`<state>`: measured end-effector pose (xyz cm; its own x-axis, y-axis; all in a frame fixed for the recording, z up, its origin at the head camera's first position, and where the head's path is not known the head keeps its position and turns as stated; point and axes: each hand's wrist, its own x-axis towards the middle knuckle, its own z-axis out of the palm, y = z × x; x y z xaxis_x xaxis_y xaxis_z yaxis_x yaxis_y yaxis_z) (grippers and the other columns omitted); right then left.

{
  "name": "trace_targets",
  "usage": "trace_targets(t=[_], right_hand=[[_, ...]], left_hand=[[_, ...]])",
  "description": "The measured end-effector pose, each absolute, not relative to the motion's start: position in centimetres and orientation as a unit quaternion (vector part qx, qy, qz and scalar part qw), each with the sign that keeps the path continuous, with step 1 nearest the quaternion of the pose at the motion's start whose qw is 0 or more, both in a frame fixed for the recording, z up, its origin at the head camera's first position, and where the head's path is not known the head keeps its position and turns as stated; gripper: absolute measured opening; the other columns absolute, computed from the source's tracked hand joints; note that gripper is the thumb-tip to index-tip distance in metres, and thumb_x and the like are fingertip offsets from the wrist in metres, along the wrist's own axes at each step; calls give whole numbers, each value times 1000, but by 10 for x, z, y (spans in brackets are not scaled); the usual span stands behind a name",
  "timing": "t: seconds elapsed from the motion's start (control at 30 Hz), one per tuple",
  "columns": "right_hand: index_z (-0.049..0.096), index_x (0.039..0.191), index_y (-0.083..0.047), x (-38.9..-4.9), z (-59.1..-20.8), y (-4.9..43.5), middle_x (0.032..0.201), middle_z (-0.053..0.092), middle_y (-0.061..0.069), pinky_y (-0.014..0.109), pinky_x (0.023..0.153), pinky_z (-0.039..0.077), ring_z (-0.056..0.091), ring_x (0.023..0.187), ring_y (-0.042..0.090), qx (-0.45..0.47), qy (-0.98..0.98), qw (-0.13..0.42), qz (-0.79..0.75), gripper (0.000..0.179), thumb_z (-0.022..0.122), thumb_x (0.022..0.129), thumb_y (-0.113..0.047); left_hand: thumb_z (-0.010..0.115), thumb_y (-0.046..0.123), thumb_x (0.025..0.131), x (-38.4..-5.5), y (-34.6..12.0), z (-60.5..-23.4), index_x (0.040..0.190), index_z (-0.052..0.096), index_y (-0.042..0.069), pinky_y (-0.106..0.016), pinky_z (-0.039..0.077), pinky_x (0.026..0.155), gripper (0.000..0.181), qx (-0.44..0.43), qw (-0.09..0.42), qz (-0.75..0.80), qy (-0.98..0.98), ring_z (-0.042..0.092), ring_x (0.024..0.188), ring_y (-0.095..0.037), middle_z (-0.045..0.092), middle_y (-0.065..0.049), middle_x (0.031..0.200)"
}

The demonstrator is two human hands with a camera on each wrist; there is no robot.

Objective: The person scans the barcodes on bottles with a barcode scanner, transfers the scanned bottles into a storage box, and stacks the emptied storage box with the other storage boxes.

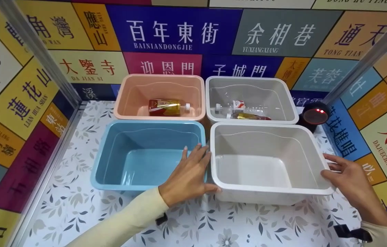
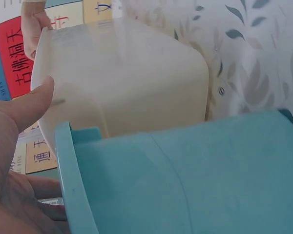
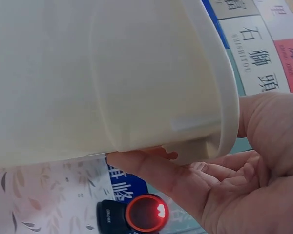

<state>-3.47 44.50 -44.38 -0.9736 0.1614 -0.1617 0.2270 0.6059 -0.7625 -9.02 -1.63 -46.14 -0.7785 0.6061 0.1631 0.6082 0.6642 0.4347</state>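
Observation:
Four plastic basins stand in two rows. At the front right, my right hand (image 1: 353, 183) holds the off-white basin (image 1: 272, 189) by its right rim, its thumb at the rim and fingers against the outer wall, as the right wrist view shows. My left hand (image 1: 190, 175) lies over the right rim of the blue basin (image 1: 148, 187), between the two front basins. Its fingers are extended, and its thumb points to the off-white basin's near left corner. In the left wrist view, the fingers (image 2: 46, 187) reach past the blue rim. Both front basins have nothing inside.
Behind, a pink basin (image 1: 122, 97) has a bottle (image 1: 166, 107) with a red and gold label lying in it. A grey basin (image 1: 287, 103) holds several bottles. A dark round device with red lights (image 1: 315, 116) stands to its right. Printed panels surround the leaf-patterned table (image 1: 227, 224).

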Motion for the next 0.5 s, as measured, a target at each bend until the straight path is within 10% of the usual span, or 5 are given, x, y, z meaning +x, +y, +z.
trace_targets(t=[0.5], right_hand=[[40,165,7,-21,-419,449,149,57,39,40,71,67,80,86,14,164,895,8,-414,68,68,107,-14]], left_hand=[[96,37,88,-103,-9,-448,172,30,0,-53,7,135,112,-318,-126,-417,-842,12,169,-34,32,-23,176]])
